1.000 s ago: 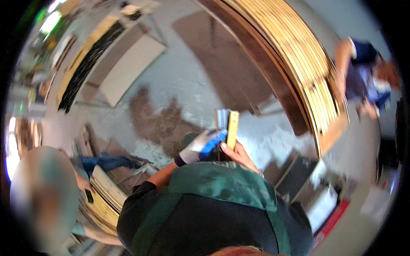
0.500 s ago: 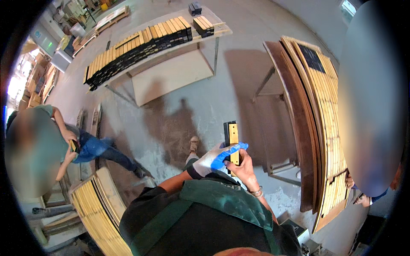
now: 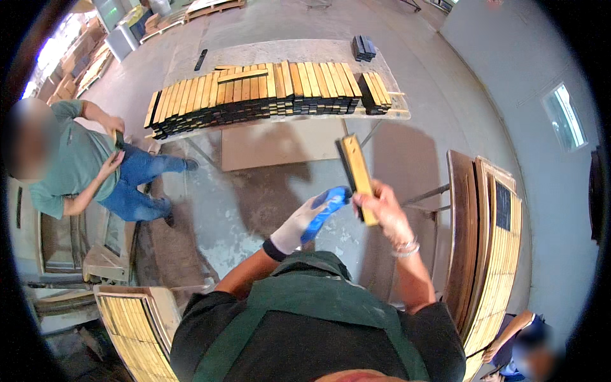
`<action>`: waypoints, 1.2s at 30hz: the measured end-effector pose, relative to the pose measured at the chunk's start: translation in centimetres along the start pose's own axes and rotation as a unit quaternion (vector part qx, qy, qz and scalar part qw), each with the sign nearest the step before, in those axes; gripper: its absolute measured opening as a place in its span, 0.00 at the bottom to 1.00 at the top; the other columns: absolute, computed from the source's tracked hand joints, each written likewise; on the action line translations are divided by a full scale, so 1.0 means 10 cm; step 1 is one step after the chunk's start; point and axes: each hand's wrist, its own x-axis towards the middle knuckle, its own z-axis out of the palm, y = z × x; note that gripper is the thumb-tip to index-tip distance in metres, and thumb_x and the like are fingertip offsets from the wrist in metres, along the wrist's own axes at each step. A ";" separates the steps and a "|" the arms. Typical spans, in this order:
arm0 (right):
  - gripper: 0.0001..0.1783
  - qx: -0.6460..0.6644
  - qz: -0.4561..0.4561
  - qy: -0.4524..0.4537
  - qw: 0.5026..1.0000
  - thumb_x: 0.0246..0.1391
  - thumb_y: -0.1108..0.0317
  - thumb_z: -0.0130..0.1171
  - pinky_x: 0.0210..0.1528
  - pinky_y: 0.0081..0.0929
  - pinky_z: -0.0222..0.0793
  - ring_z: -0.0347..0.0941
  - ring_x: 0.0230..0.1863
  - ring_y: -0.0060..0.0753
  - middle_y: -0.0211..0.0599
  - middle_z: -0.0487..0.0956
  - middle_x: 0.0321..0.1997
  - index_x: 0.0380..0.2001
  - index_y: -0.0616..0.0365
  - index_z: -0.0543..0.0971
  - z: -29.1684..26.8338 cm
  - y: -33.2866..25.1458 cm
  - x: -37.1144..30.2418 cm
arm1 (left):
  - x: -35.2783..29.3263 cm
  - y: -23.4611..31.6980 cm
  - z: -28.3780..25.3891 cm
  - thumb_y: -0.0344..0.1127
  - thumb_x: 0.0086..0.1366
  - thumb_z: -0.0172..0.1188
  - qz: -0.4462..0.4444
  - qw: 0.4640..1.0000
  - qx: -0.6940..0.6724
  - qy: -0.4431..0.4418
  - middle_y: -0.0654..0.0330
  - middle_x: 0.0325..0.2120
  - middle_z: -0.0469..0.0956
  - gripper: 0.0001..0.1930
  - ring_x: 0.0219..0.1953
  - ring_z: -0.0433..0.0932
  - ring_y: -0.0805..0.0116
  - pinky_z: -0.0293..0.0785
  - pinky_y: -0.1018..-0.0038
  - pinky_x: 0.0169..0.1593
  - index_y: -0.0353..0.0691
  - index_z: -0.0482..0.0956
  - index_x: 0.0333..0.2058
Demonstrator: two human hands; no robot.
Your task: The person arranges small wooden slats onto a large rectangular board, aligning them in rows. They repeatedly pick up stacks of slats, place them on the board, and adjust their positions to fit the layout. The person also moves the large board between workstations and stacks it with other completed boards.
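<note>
My right hand (image 3: pixel 386 213), bare with bracelets at the wrist, is closed round the lower end of a short wooden strip (image 3: pixel 358 167). This strip has a yellow face with small dark marks near its top and a black side; whether it is one piece or two together, I cannot tell. It stands tilted, its upper end leaning left. My left hand (image 3: pixel 316 216) wears a white glove with a blue palm. Its fingers are stretched out toward the strip's black side; whether they touch it, I cannot tell.
Ahead, a table (image 3: pixel 254 54) bears long rows of stacked strips (image 3: pixel 254 95) and a small dark stack (image 3: pixel 363 48). Panels with yellow strips (image 3: pixel 496 254) stand at right, others (image 3: pixel 130 325) at lower left. One person (image 3: pixel 89 153) stands left, another (image 3: pixel 525 344) lower right.
My left hand has come away from the strip's face and moved left. My right hand keeps the strip, which now tilts left. The view has shifted, and the person at left stands more upright.
</note>
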 end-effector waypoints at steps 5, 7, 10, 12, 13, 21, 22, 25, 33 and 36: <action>0.19 -0.081 -0.076 0.024 0.994 0.57 0.59 0.70 0.29 0.20 0.74 0.77 0.28 0.19 0.28 0.81 0.30 0.43 0.62 0.79 -0.68 -0.90 1.63 | -0.33 -0.21 -0.79 0.35 0.68 0.63 0.149 0.884 0.437 0.074 0.45 0.67 0.66 0.37 0.68 0.67 0.46 0.65 0.60 0.69 0.43 0.58 0.73; 0.21 -0.176 -0.140 0.043 0.973 0.56 0.57 0.71 0.34 0.22 0.75 0.77 0.33 0.19 0.29 0.82 0.33 0.43 0.64 0.80 -1.03 -1.10 2.53 | -0.37 -0.37 -0.93 0.32 0.67 0.63 0.108 0.863 0.480 0.114 0.45 0.66 0.67 0.39 0.67 0.68 0.45 0.67 0.59 0.68 0.46 0.57 0.73; 0.24 -0.352 -0.178 0.029 0.918 0.52 0.53 0.70 0.34 0.28 0.71 0.72 0.32 0.23 0.31 0.80 0.33 0.37 0.67 0.81 -1.60 -1.32 4.08 | -0.34 -0.98 -1.35 0.28 0.68 0.61 0.087 0.863 0.470 0.163 0.45 0.64 0.69 0.36 0.64 0.72 0.46 0.71 0.60 0.65 0.46 0.59 0.72; 0.29 -0.482 -0.184 0.007 0.857 0.46 0.50 0.70 0.37 0.35 0.75 0.78 0.32 0.33 0.39 0.81 0.30 0.37 0.68 0.81 -1.50 -1.50 4.87 | -0.45 -1.48 -1.64 0.29 0.71 0.58 0.023 0.871 0.423 0.249 0.45 0.63 0.70 0.31 0.62 0.74 0.48 0.73 0.62 0.63 0.45 0.62 0.71; 0.29 -0.537 -0.164 -0.008 0.827 0.44 0.50 0.70 0.39 0.37 0.76 0.81 0.34 0.40 0.45 0.82 0.30 0.38 0.69 0.81 -1.62 -1.45 5.36 | -0.50 -1.70 -1.74 0.30 0.72 0.57 -0.039 0.875 0.379 0.298 0.46 0.62 0.71 0.28 0.60 0.75 0.49 0.74 0.62 0.62 0.45 0.64 0.70; 0.29 -0.634 -0.210 -0.079 0.740 0.45 0.57 0.69 0.56 0.48 0.75 0.79 0.53 0.59 0.59 0.82 0.49 0.47 0.64 0.77 -1.60 -0.61 7.07 | 0.10 -1.02 -1.07 0.51 0.76 0.53 -0.222 0.797 0.243 0.507 0.46 0.57 0.77 0.28 0.59 0.77 0.53 0.69 0.63 0.63 0.35 0.73 0.63; 0.29 -0.638 -0.221 -0.088 0.732 0.46 0.57 0.69 0.56 0.48 0.75 0.79 0.53 0.59 0.58 0.82 0.49 0.48 0.64 0.77 -1.65 -0.51 7.18 | 0.12 -1.04 -1.05 0.55 0.75 0.53 -0.234 0.798 0.227 0.507 0.46 0.57 0.78 0.30 0.59 0.77 0.53 0.69 0.63 0.63 0.34 0.74 0.62; 0.28 -0.659 -0.219 -0.118 0.710 0.47 0.57 0.69 0.57 0.48 0.76 0.79 0.54 0.57 0.56 0.82 0.51 0.49 0.62 0.78 -1.57 -0.37 7.26 | -0.05 -1.50 -1.25 0.59 0.74 0.53 -0.195 0.813 0.131 0.533 0.48 0.53 0.82 0.32 0.57 0.78 0.54 0.69 0.63 0.63 0.33 0.78 0.58; 0.28 -0.654 -0.218 -0.083 0.720 0.52 0.55 0.67 0.61 0.48 0.73 0.75 0.62 0.50 0.48 0.79 0.59 0.54 0.57 0.79 -1.72 -0.28 7.17 | 0.58 -0.87 -1.50 0.61 0.73 0.54 -0.306 0.813 0.267 0.417 0.45 0.56 0.79 0.34 0.58 0.77 0.53 0.68 0.65 0.62 0.34 0.75 0.61; 0.29 -0.548 -0.253 0.003 0.797 0.55 0.54 0.66 0.63 0.46 0.71 0.74 0.61 0.51 0.51 0.78 0.60 0.56 0.57 0.78 -1.97 -0.45 6.88 | 0.60 -0.73 -1.65 0.59 0.73 0.54 -0.328 0.763 0.457 0.318 0.44 0.55 0.79 0.33 0.60 0.75 0.52 0.67 0.64 0.62 0.34 0.76 0.61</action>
